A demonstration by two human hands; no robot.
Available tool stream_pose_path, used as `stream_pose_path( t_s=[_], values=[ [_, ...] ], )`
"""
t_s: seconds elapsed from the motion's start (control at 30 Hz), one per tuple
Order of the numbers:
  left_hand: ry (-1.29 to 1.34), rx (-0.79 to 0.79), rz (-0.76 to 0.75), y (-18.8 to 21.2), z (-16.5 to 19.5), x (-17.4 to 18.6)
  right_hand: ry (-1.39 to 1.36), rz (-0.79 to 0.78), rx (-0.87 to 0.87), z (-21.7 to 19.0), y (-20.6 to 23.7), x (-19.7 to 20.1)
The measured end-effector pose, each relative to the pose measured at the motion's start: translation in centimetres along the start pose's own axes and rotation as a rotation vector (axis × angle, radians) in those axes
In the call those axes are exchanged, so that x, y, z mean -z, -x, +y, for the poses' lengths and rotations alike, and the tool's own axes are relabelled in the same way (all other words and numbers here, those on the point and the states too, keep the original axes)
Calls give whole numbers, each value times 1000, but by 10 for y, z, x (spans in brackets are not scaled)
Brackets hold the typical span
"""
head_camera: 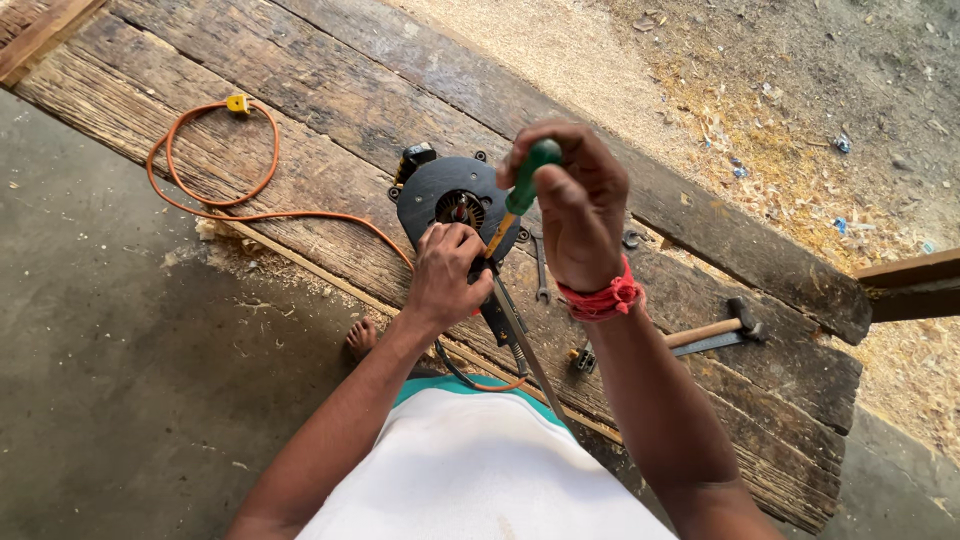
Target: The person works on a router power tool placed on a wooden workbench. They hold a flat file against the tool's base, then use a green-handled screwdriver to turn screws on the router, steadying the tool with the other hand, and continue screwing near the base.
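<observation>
1. Looking down from the head camera, the view takes in a person in a white shirt with a teal collar, standing at a workbench of rough wooden planks [330, 90] that runs from the upper left corner to the lower right.
2. The right hand [575, 215] has its fingers wrapped tightly around the green handle of a screwdriver [520, 195], whose orange shaft slants down and to the left; a red thread band sits on that wrist.
3. The left hand [447, 272] rests with its fingers curled together, pressing on the near edge of a black round power tool [445, 195] right where the screwdriver's tip comes down; the tip itself is hidden behind the fingers.
4. The power tool lies flat near the middle of the planks, its open centre showing metal and red parts.
5. An orange cord [215, 200] loops toward the left end of the bench and ends in a yellow plug [237, 103] near the far left.
6. A small spanner [541, 270] lies just right of the tool, between the two hands.
7. A hammer [715, 330] with a wooden handle rests on the planks toward the right end, well apart from the tool.
8. Below the near edge of the bench, a bare foot [361, 338] shows on the concrete floor [120, 380].
9. Sawdust and wood shavings [780, 170] cover the ground beyond the far edge.
</observation>
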State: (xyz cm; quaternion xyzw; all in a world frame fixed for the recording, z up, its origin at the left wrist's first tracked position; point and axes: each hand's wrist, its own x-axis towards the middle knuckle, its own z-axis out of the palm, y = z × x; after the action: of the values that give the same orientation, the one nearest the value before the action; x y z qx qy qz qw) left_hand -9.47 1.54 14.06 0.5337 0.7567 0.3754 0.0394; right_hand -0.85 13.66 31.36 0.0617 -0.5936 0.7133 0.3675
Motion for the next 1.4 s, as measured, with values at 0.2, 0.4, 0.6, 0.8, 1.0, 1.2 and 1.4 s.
stream_pose_path(
  t_s=[0.2,0.4,0.6,0.8,1.0,1.2,1.4],
  values=[
    [0,2,-5,0,1,0,-48,32,-19,6,-7,2],
    [-4,-1,-3,1,1,1,-175,95,-98,5,-4,3],
    [-2,-6,7,0,1,2,23,-21,-27,6,-3,6],
    [-3,-2,17,1,3,2,-14,-98,-8,9,-5,3],
    [-9,13,10,-1,3,1,72,4,-41,9,-8,5],
    [-18,35,37,-3,8,0,162,216,156,29,-11,0],
    [-29,33,50,-3,9,1,73,63,22,18,-17,11]
  ],
)
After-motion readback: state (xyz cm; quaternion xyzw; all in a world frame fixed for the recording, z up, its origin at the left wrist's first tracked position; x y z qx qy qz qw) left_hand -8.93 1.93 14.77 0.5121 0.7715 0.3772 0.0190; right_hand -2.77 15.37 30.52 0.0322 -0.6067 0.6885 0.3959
